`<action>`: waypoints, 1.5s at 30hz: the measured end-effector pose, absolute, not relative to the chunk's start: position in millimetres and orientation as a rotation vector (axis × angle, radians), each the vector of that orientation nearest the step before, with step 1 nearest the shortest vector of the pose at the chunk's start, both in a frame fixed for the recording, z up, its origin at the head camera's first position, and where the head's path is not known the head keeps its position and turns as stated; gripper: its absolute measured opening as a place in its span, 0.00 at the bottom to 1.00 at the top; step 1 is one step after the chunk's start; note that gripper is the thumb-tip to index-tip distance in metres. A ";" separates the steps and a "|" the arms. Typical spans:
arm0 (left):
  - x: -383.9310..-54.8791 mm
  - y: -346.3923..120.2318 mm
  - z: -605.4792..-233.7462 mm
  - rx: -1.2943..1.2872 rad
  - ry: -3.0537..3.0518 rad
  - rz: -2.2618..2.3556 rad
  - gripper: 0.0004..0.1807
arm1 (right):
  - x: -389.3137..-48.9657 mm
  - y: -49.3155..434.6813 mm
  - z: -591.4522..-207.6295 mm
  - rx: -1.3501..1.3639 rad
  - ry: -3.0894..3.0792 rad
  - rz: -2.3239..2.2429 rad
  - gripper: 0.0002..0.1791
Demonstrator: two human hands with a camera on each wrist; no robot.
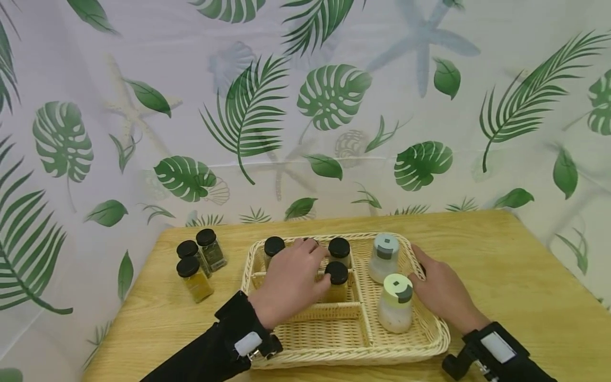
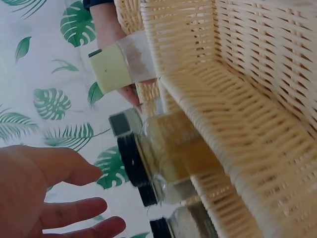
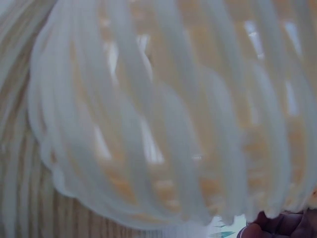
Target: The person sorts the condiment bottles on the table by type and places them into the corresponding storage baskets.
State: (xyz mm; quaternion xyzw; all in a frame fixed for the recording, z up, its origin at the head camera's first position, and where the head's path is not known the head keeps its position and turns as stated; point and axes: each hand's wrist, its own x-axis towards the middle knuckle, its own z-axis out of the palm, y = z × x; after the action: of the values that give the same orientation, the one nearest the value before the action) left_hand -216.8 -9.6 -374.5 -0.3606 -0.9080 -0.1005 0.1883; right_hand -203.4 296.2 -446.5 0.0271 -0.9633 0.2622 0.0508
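A wicker basket (image 1: 343, 354) with compartments stands on the table. My left hand (image 1: 291, 278) is over its left side, fingers spread near a black-lidded spice jar (image 1: 336, 273). In the left wrist view, a gap shows between the left hand (image 2: 29, 193) and that jar's lid (image 2: 131, 161). Two more black-lidded jars (image 1: 339, 248) (image 1: 274, 246) stand in the back, and another lid is partly hidden behind the hand. At the basket's right rim, my right hand (image 1: 444, 292) grips the wicker, beside a yellow-lidded shaker (image 1: 396, 305) and a grey-lidded shaker (image 1: 384, 260).
Several spice jars with black lids stand outside the basket at the left: one with yellow contents (image 1: 195, 284) and one with dark contents (image 1: 215, 254) among them. A leaf-patterned cloth (image 1: 267, 201) hangs behind the wooden table (image 1: 506, 265).
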 end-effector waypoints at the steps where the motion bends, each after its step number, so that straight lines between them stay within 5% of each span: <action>1: -216.4 -12.9 -372.8 -1.004 -2.549 -0.305 0.16 | -203.1 297.5 -446.4 0.077 -2.932 0.793 0.36; 19: -212.8 -109.3 -364.2 -0.597 -2.486 -0.389 0.11 | -205.7 299.0 -448.3 0.071 -2.939 0.816 0.36; 45: -225.1 -193.4 -406.1 -0.266 -2.651 -0.305 0.18 | -206.3 298.7 -450.8 0.077 -2.932 0.814 0.36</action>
State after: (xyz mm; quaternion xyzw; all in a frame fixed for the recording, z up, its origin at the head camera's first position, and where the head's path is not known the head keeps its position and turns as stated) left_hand -225.1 -193.4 -406.1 -0.0964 -0.9626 -0.1108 0.2277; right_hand -206.3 298.7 -450.8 0.0252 -0.9621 0.2672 0.0486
